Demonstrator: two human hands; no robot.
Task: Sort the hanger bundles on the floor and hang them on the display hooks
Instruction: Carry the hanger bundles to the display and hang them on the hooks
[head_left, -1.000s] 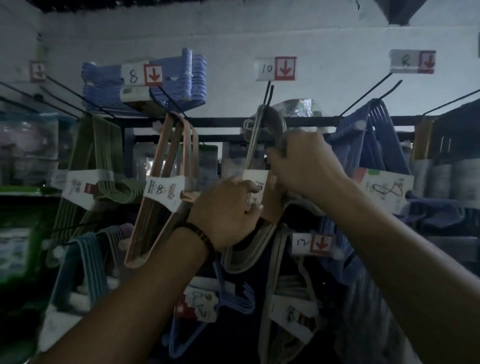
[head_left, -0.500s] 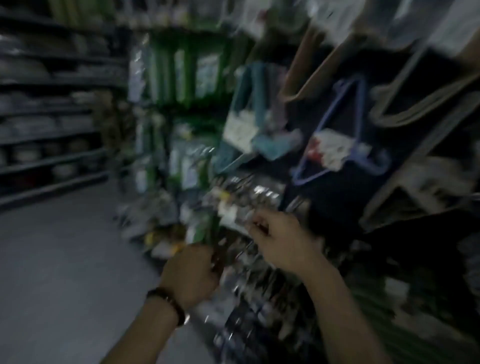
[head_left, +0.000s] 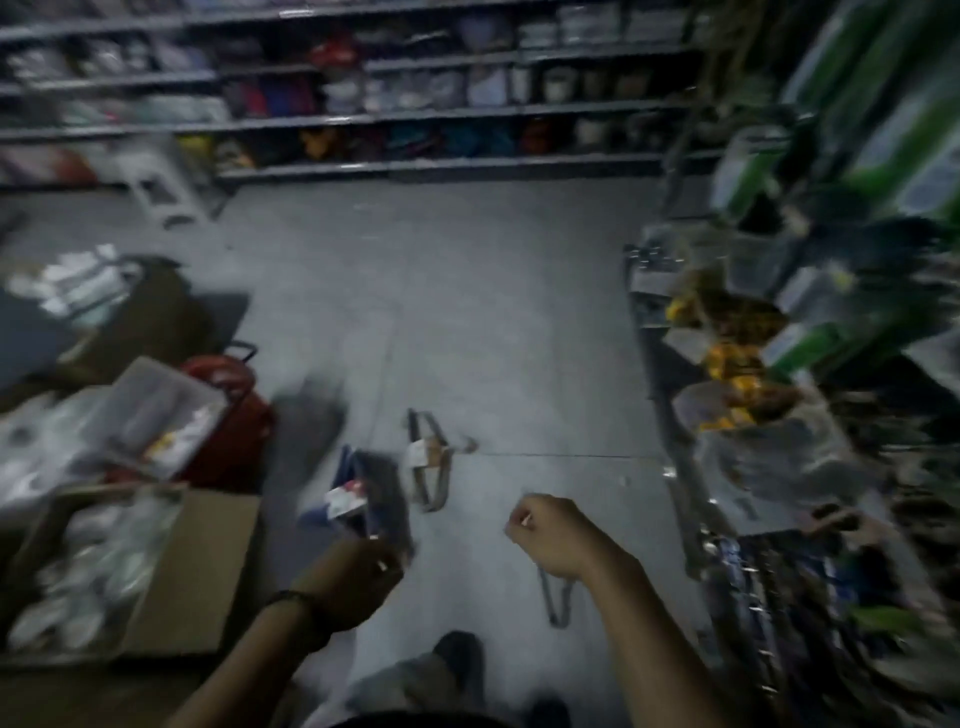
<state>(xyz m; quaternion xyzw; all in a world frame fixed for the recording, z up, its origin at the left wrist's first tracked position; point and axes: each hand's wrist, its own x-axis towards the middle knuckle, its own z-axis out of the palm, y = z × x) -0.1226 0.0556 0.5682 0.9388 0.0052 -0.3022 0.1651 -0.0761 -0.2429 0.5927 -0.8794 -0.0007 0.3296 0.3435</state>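
Observation:
The view is blurred and looks down at the grey floor. A beige hanger bundle (head_left: 429, 464) with a paper label lies on the floor in the middle. A dark blue hanger bundle (head_left: 363, 500) with a red and white label lies just to its left. A third grey hanger piece (head_left: 558, 600) shows below my right wrist. My left hand (head_left: 353, 582), a dark band on its wrist, hovers with curled fingers, and the blue bundle's near end shows just past it. My right hand (head_left: 550, 532) is a loose fist with nothing seen in it.
A cardboard box (head_left: 197, 566) of packed goods stands at the left, with a red container (head_left: 234, 415) and clear packets behind it. A display rack (head_left: 727, 467) crowded with goods runs along the right. Shelves (head_left: 415, 119) line the far wall. My shoe (head_left: 460, 657) is at the bottom.
Both hands have let go of the bundle at the hooks and dropped. My view has swung from the hanger display round and down to the floor.

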